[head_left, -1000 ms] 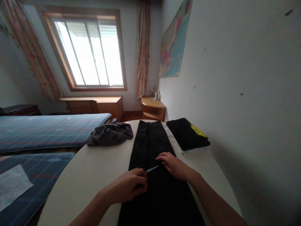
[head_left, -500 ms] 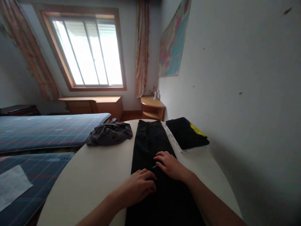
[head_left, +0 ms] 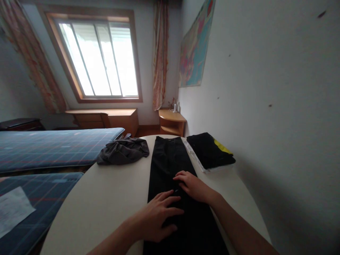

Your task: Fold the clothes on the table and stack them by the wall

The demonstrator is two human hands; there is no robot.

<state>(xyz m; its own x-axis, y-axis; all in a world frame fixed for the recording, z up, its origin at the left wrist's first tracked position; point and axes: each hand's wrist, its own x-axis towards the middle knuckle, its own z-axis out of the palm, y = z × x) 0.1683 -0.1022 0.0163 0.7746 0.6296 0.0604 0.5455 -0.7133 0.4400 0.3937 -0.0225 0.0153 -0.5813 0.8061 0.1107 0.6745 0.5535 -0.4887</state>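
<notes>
A pair of black trousers (head_left: 168,159), folded lengthwise, lies along the pale round table (head_left: 119,187) with its waist at the far edge. My left hand (head_left: 159,216) is over the near part of the cloth, fingers spread, holding nothing. Farther up and to the right, my right hand (head_left: 192,186) rests on the trousers with its fingers stretched out flat. Between the two hands a small pale mark (head_left: 176,191) shows on the black cloth; what it is cannot be made out.
A crumpled dark grey garment (head_left: 124,150) lies at the table's far left. To the right of the trousers sits a folded black garment (head_left: 208,150) with a yellow patch, on something white. Blue plaid mattresses (head_left: 61,147) stand at left, and a white wall (head_left: 278,141) runs along the right.
My left hand has opened, its fingers spreading from a curled pose over the trousers. My right hand has barely moved. The pale mark between the hands looks shorter now.
</notes>
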